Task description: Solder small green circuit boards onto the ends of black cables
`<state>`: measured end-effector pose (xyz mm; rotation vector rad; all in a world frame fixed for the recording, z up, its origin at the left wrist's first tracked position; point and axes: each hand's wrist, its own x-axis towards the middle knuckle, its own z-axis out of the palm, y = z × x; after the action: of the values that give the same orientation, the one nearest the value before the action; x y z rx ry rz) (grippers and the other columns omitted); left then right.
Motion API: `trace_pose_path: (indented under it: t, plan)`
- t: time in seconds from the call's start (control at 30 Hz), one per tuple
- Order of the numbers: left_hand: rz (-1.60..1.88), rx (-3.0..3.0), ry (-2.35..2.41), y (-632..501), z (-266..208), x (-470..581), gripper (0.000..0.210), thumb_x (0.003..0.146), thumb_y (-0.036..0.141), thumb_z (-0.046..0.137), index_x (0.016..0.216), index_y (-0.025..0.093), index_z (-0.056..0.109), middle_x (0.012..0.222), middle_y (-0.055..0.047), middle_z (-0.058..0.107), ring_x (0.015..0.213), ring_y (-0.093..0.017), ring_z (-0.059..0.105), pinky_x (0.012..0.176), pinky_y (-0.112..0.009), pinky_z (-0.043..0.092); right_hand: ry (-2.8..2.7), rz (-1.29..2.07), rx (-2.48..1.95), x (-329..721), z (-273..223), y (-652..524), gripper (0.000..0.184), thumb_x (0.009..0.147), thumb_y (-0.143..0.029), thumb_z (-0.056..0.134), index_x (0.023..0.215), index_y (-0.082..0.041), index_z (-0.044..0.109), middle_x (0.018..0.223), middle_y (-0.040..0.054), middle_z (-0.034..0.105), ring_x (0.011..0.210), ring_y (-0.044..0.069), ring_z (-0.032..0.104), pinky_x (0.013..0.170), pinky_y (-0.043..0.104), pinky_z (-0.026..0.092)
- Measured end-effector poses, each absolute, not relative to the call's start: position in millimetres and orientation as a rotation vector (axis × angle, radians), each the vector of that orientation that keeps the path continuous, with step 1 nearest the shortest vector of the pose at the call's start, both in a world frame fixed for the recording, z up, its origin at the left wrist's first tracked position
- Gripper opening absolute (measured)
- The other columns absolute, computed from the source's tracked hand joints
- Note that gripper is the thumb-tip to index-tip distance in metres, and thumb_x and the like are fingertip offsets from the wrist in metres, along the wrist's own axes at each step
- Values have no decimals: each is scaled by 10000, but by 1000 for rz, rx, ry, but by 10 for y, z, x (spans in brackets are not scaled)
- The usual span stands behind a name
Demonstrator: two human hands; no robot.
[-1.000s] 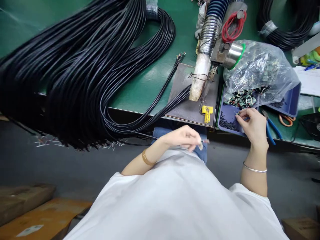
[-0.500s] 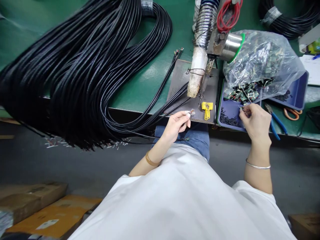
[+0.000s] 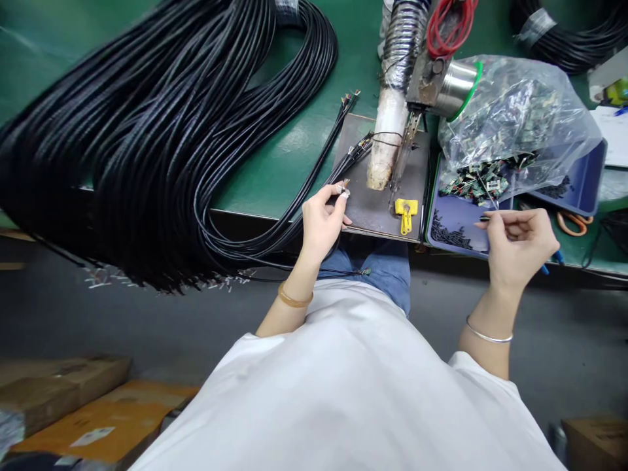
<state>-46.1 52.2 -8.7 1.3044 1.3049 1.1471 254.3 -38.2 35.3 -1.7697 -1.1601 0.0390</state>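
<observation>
At the front edge of the surface [image 3: 284, 167], both hands are busy. The left hand [image 3: 321, 219] pinches a small whitish wire end with copper-coloured tips [image 3: 344, 190] over the left side of a flat grey board [image 3: 360, 210]. The right hand [image 3: 523, 243] grips a small dark piece [image 3: 484, 218], too small to identify, above a purple plastic tray [image 3: 464, 212] holding green circuit boards [image 3: 473, 183] and short black tubes [image 3: 447, 234]. A yellow clip-shaped piece [image 3: 406, 216] lies on the board, between the 2 hands.
</observation>
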Motion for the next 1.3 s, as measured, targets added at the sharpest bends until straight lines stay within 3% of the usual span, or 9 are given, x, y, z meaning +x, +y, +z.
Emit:
trace_pose_path:
  t: [0.2,0.3,0.47,0.7,0.93,1.17,1.3]
  plan:
    - [1059,1102,1001,371,-49,-387,247,849,364,693,925,144,611,778,-50,744,476,-70,605,476,-174,498,-1052,157,-1749,2315,425,-445,175,811,-301,716,794,-194,578,811,-2,677,594,117,674,545,243,503]
    - [904,989,833,212,-32,-311,260,807,356,736,880,134,622,674,-35,715,477,-73,575,468,-177,458,-1175,141,-1818,2156,455,-476,131,820,-291,719,769,-199,641,741,-25,677,569,94,569,559,248,474]
    - [830,949,754,83,52,-191,257,812,350,747,897,133,641,661,-18,703,429,-23,433,420,-161,306,-1338,259,-1665,1748,457,-514,114,865,-257,681,768,-214,640,836,-3,719,757,134,675,682,269,567]
    - [878,951,761,68,129,-113,294,799,393,772,908,144,660,606,25,641,445,-21,445,445,-164,310,-1381,177,-1474,1433,285,-486,37,889,-234,675,872,-250,646,960,30,731,909,185,720,773,357,638]
    - [839,937,762,52,65,-136,302,847,432,714,906,157,605,581,28,635,361,-17,347,368,-172,212,-1277,465,-1389,1328,208,-491,24,926,-254,624,914,-234,618,1026,44,720,911,167,737,796,332,644]
    - [940,1131,935,24,-63,-182,247,903,402,640,938,157,627,631,15,645,433,-45,470,427,-158,357,-1393,335,-1349,1373,185,-536,48,885,-199,658,897,-243,643,951,30,747,878,183,736,792,371,635]
    - [1082,1319,1249,93,-69,-309,230,908,373,627,994,165,676,917,-56,747,495,-57,567,467,-169,412,-1224,233,-1442,1467,209,-494,38,888,-236,668,889,-233,630,945,38,718,851,185,727,745,362,629]
